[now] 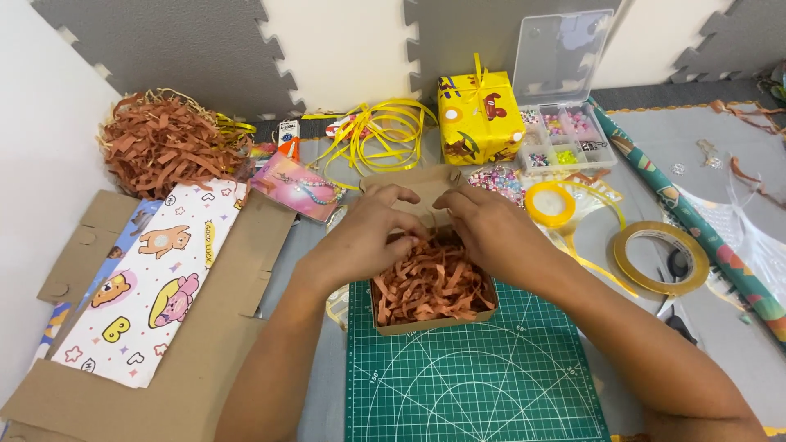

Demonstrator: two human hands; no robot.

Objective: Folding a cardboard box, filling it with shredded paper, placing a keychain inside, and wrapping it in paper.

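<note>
A: What is seen, taken from the largest thing down?

B: A green cutting mat (475,385) is spread across the lower centre of the frame. On its upper edge a small brown cardboard box (434,321) is set, filled with orange-brown shredded paper (430,282). At the far side of the box its lid flap (413,187) is raised.

A: And the hands?

B: The left hand (360,237) and the right hand (483,229) are brought together at the back of the box. The fingers of both are curled, nearly closed, and the flap and the uppermost shreds are pinched between them. Exactly what is gripped beneath the fingertips cannot be told.

A: What could go wrong?

B: Strands could be dragged over the rim if the shreds are pulled, as the filling is heaped loosely. The light box could be tipped if the flap is pressed too hard. The yellow tape roll (550,205), just beside the right wrist, could be knocked.
</note>
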